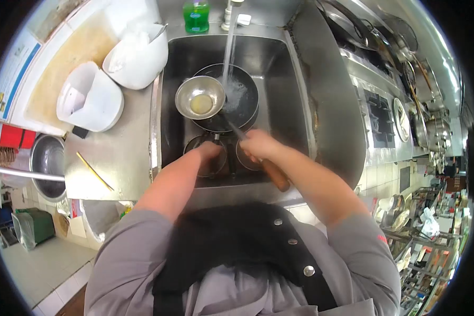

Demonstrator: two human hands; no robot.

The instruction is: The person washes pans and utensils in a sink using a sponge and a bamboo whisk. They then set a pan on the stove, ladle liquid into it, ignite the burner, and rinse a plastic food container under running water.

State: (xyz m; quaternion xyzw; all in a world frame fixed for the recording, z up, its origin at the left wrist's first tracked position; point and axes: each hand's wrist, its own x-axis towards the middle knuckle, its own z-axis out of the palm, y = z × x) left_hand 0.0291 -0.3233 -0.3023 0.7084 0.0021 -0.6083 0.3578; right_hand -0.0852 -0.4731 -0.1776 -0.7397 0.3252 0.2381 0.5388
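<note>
In my right hand (259,145) is a large metal ladle (187,100), gripped by its long shaft and brown wooden handle (275,175). The ladle's round bowl faces up and has some yellowish liquid (200,104) in it. Below the bowl sits a dark round pan (252,102) in the sink, with water from the tap (229,47) running into it. My left hand (210,151) is low in the sink near a metal handle, fingers curled; what they hold is hidden. More round cookware (242,158) lies beneath my hands, partly covered by them.
The metal sink (279,58) has raised edges around it. Green soap (196,18) stands behind it. Two white plastic containers (102,105) and a thin yellow stick (94,170) are on the left counter. A stove (379,118) and hanging pans are on the right.
</note>
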